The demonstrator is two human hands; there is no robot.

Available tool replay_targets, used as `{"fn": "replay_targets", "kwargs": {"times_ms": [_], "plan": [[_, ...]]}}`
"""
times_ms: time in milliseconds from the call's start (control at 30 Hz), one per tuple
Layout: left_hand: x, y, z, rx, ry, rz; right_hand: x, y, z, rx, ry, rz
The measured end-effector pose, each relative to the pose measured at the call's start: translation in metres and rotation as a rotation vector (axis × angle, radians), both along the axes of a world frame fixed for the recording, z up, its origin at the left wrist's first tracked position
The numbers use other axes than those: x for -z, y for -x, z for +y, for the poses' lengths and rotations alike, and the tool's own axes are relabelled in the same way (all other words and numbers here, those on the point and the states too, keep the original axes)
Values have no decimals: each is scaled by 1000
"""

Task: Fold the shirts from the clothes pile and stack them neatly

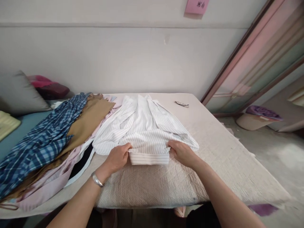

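A white shirt with thin dark stripes (142, 126) lies on the cloth-covered table (213, 152), its near end folded into a narrow band. My left hand (117, 156) pinches the left corner of that fold, fingers closed on the fabric. A metal bracelet (97, 179) circles the left wrist. My right hand (181, 152) grips the right corner of the same fold, fingers curled under the cloth.
A pile of clothes lies at the left: a blue plaid shirt (42, 139), a tan garment (90, 117) and pink fabric (45, 186). Glasses (181, 104) rest at the table's far right. A grey cushion (19, 93) and a basket (256, 118) stand beyond.
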State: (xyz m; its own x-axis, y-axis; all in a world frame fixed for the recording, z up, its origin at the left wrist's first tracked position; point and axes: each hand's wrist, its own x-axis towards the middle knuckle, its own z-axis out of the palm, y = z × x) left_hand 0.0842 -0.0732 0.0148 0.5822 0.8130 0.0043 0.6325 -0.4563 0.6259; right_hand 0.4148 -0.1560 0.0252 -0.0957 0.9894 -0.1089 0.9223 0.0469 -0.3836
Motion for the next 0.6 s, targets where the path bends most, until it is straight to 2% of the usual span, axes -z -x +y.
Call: {"fn": "replay_targets", "kwargs": {"times_ms": [100, 133, 200, 300, 400, 500, 600], "plan": [[-12, 11, 3, 83, 365, -166, -6, -14, -2, -12, 85, 276], [-13, 14, 4, 72, 495, -228, -6, -19, -2, -1, 120, 354], [-9, 16, 6, -42, 651, -321, -4, -24, 0, 72, 161, 408], [5, 15, 11, -216, 597, -245, 5, -24, 6, 172, 151, 206], [16, 12, 14, -180, 492, -100, 12, -19, 9, 176, 186, -16], [17, 12, 15, -110, 439, -72, 11, -18, 7, 173, 211, -71], [15, 9, 10, -187, 490, -140, 4, -18, 6, 214, 160, -78]]}}
